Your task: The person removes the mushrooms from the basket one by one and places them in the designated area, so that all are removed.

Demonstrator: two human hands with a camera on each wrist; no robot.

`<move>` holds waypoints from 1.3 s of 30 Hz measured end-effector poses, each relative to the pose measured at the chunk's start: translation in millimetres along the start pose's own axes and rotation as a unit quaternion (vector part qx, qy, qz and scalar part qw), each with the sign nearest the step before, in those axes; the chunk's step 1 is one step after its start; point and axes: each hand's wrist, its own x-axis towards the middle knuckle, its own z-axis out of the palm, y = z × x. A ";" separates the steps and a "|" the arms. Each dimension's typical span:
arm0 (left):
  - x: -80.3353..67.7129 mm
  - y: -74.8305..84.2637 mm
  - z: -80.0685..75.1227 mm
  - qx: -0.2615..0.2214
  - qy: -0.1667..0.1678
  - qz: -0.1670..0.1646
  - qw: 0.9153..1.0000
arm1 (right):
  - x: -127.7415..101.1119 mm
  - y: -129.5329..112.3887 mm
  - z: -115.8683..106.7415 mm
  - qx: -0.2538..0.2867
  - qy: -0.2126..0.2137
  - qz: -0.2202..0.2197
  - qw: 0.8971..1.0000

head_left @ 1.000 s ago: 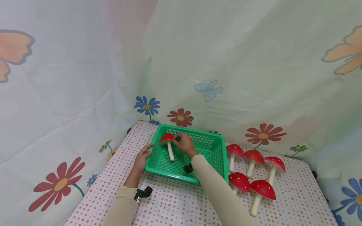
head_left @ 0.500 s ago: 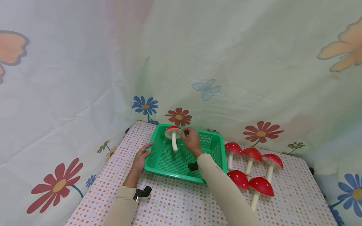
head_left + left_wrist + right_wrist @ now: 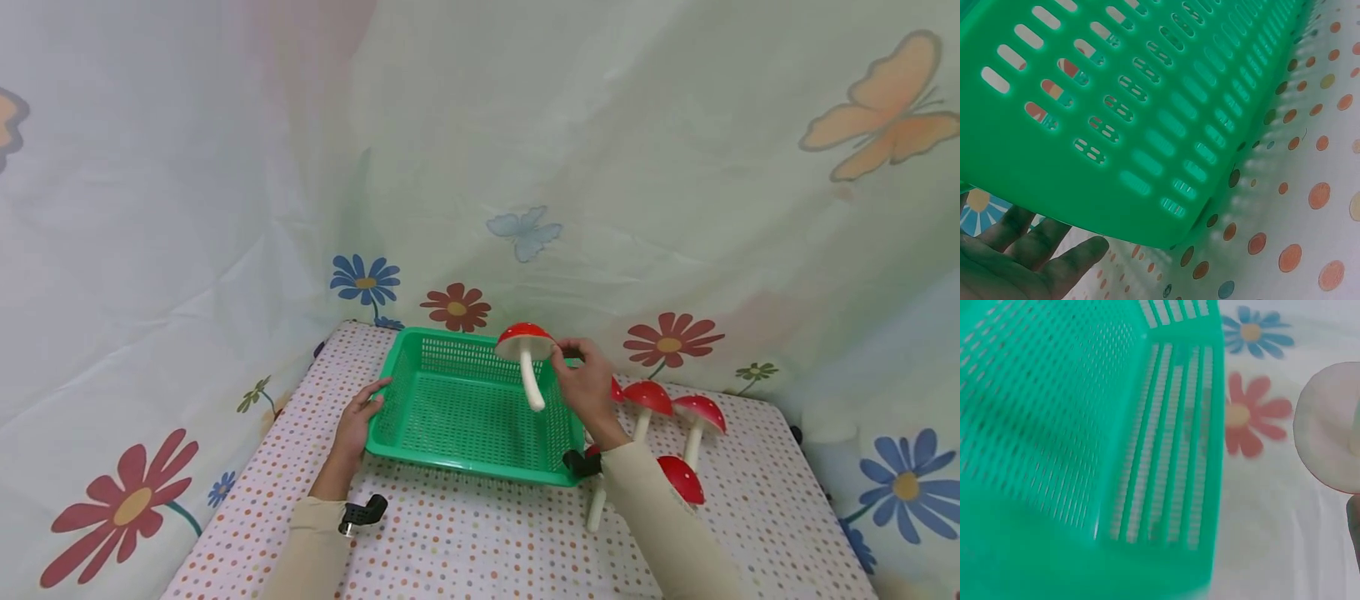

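Note:
My right hand [image 3: 588, 383] pinches the cap edge of a red toy mushroom [image 3: 531, 383] with white dots and a white stem. It hangs upright over the right part of a green plastic basket [image 3: 472, 468], stem pointing down. In the right wrist view, the mushroom's pale cap underside [image 3: 1325, 431] and one fingertip [image 3: 1354, 525] show at the right edge. My left hand [image 3: 351, 427] rests beside the basket's left end with fingers extended. Seen from the left wrist, its fingers [image 3: 1035, 247] lie right at the basket's rim [image 3: 1085, 215].
Several more red toy mushrooms [image 3: 700, 408] lie on the dotted tablecloth [image 3: 480, 542] right of the basket, partly hidden by the right hand and sleeve. A flower-printed curtain [image 3: 450, 250] hangs behind and beside the table.
The right hand has lifted the mushroom from the basket's left part and carried it to the right. The left hand stays at the basket's left end. The head view has shifted rightward.

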 end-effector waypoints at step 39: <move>-3.9 5.5 0.3 0.010 -0.006 0.010 1.000 | -146.7 158.2 -219.2 -0.349 0.071 0.320 0.878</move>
